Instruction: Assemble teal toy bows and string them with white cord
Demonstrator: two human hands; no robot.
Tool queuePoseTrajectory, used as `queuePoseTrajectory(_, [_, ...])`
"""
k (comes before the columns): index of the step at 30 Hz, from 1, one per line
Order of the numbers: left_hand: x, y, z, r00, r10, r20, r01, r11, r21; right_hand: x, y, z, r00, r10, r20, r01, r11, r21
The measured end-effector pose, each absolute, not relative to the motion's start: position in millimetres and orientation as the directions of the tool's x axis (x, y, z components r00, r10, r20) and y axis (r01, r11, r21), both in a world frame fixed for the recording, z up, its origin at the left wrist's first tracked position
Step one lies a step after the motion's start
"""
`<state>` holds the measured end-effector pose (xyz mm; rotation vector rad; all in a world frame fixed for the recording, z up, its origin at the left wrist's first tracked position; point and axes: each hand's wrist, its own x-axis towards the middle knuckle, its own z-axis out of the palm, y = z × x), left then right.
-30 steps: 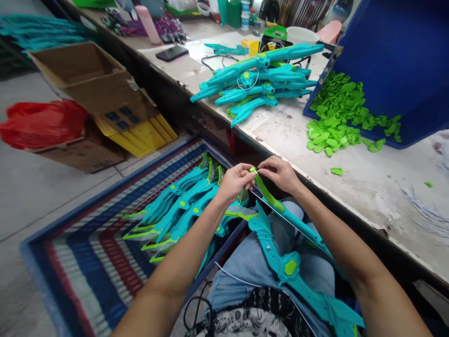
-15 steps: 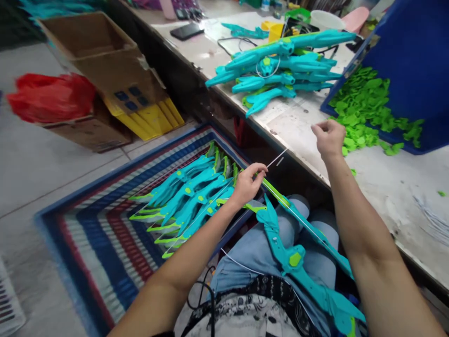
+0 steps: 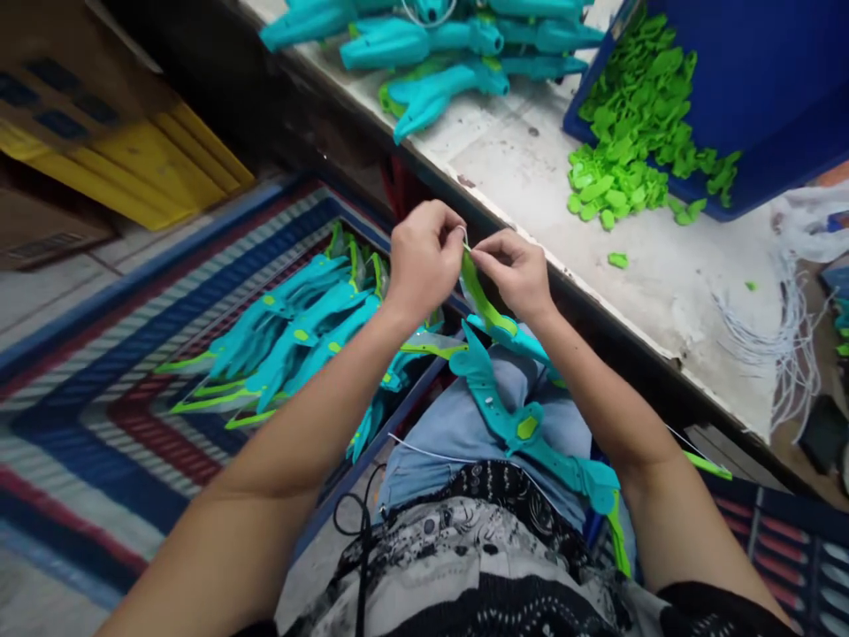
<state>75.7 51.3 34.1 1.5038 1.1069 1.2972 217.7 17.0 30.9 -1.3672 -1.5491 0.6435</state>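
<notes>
My left hand (image 3: 424,263) and my right hand (image 3: 518,272) meet in front of the table edge. A thin white string (image 3: 467,241) runs between their pinched fingertips, at the end of a toy bow's green tip (image 3: 483,299). The rest of that turquoise bow slopes down behind my right wrist, partly hidden by it. Another turquoise toy bow (image 3: 478,380) with a green hexagon at its middle lies across my lap. A loose white string (image 3: 424,453) trails over my jeans beside it.
Strung toy bows (image 3: 302,332) are stacked in a crate lined with striped cloth (image 3: 72,425) at left. More turquoise bow parts (image 3: 451,84) lie on the table (image 3: 504,168). Green pieces (image 3: 637,133) spill from a blue bin (image 3: 762,97). White strings (image 3: 776,336) hang at right.
My right hand has come down from above the table to meet my left at the green tip, where both now pinch the string. The view has shifted nearer the table edge.
</notes>
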Motion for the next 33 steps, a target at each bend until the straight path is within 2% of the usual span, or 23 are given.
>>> queuePoseTrajectory(3, [81,49,37,0.046,0.971,0.235,-0.034,-0.234,0.972,209,20,29,0.196,0.933,0.302,0.347,0.222,-0.911])
queuePoseTrajectory(6, [80,52,32,0.125,0.985,0.122,-0.187,-0.097,0.978,198,19,30,0.311,0.889,0.337,0.339,0.227,-0.913])
queuePoseTrajectory(11, [65,59,30,0.32,0.943,-0.095,-0.278,0.189,0.942,186,19,30,0.272,0.816,0.511,0.447,0.363,-0.817])
queuePoseTrajectory(15, [58,60,30,0.386,0.91,-0.153,-0.298,0.28,0.913,182,21,23,0.257,0.788,0.559,0.43,0.425,-0.797])
queuePoseTrajectory(19, [60,58,30,0.366,0.914,-0.178,-0.299,0.296,0.907,182,21,16,0.203,0.793,0.574,0.451,0.445,-0.774])
queuePoseTrajectory(25, [76,54,36,0.149,0.975,-0.164,-0.326,0.205,0.923,187,20,18,0.14,0.808,0.572,0.531,0.427,-0.732])
queuePoseTrajectory(30, [72,65,41,0.272,0.933,-0.236,-0.279,0.311,0.908,200,24,26,0.059,0.772,0.633,0.616,0.47,-0.631])
queuePoseTrajectory(33, [69,68,43,0.32,0.926,-0.203,-0.231,0.284,0.931,206,28,27,0.028,0.771,0.636,0.681,0.451,-0.577])
